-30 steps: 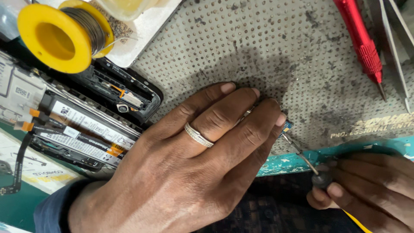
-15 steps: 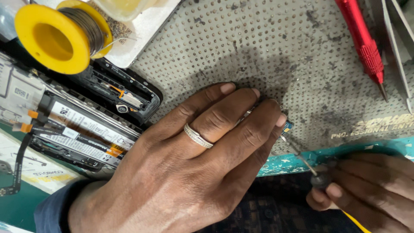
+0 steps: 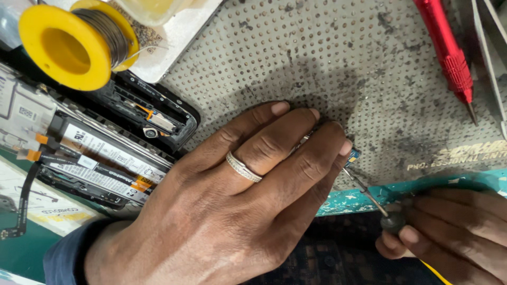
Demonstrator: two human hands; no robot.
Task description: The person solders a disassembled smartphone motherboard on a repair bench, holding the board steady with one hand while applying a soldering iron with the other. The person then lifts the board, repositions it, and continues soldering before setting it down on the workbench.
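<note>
Grey perforated mat (image 3: 317, 47), scorched dark in patches, covered most of the bench, with a teal edge along its near side. Almost nothing had shifted over the last second: the view had crept slightly, and both hands had kept their places, which suggests a steady, fine piece of work was under way rather than a reach or a change of tool.

At the far left sat a yellow solder spool (image 3: 68, 45), partly on a white tray (image 3: 174, 42). Just near of it lay an opened phone (image 3: 100, 142), its back off and its labelled inner parts showing, with a thin black flex cable (image 3: 24, 200) trailing toward the near left.

The left hand (image 3: 232, 195), ringed on one finger, lay palm down across the middle of the mat, its fingers stretched flat and close together. Their tips pressed on a small blue board (image 3: 353, 154), of which only a corner showed at the fingertips; the rest was hidden beneath them.

The right hand (image 3: 449, 232) came in from the near right with its fingers curled closed around a slim iron (image 3: 369, 195). Its thin metal tip slanted up and left until it met the board's exposed corner.

Farther right, well apart from the hands, a red screwdriver (image 3: 446, 53) lay pointing near, and tweezers (image 3: 491, 58) rested beside it at the frame's edge.
</note>
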